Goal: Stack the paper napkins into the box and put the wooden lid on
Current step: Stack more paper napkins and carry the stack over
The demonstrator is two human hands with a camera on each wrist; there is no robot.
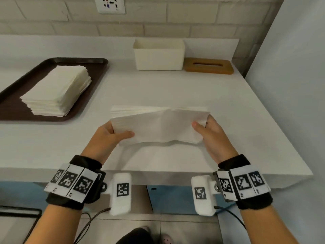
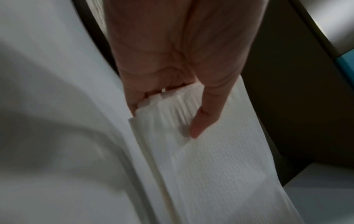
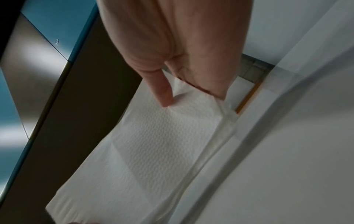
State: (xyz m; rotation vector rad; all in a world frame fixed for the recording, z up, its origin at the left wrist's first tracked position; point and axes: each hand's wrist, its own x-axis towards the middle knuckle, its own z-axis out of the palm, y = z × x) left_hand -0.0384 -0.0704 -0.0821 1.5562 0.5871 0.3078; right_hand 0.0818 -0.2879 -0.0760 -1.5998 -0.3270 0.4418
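A bundle of white paper napkins [image 1: 159,125] is held just above the white counter, tilted toward me. My left hand [image 1: 112,132] grips its left end, thumb on top and fingers underneath; the left wrist view shows that thumb [image 2: 201,121] pressing the embossed napkins [image 2: 210,166]. My right hand [image 1: 207,131] grips the right end the same way, its thumb [image 3: 164,91] on the napkins [image 3: 153,144]. At the back of the counter stands the open white box [image 1: 159,57]. Beside it on the right lies the wooden lid [image 1: 209,66] with a slot.
A dark brown tray [image 1: 95,74] at the left carries a tall pile of more napkins [image 1: 56,90]. A brick wall with a socket [image 1: 110,5] runs behind. A white wall [image 1: 290,67] closes the right side. The counter's front edge [image 1: 158,175] is near my wrists.
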